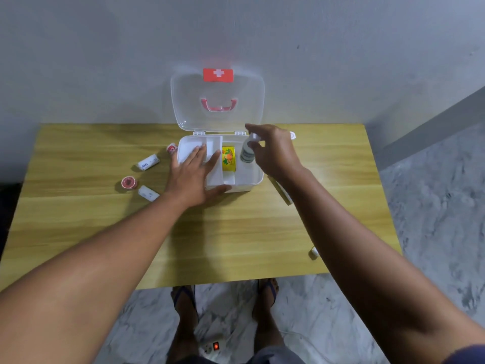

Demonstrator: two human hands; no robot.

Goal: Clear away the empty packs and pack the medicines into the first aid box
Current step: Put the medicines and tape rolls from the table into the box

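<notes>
Medicines are partly packed: the first aid box point(246, 183) sits open at the middle back of the desk point(236, 232), its clear lid point(217, 101) standing upright against the wall. Inside the box, a yellow pack point(228, 158) lies just beside the white tray point(214, 164) that covers the box's left part. The right hand point(273, 151) reaches over the box's right part, its grip closed on the white cap of a small bottle point(247, 153), which stands upright inside the box. The left hand point(194, 174) lies flat and open on the tray, fingers spread, thumb against the box's front edge, gripping nothing. Left of the box, on the desk, lie a white roll point(148, 162), a pink tape ring point(128, 183), a small white pack point(148, 193) and a red-and-white roll point(172, 148) touching the box's corner. A flat carton point(282, 191) lies just right of the box, partly hidden under the right forearm.
</notes>
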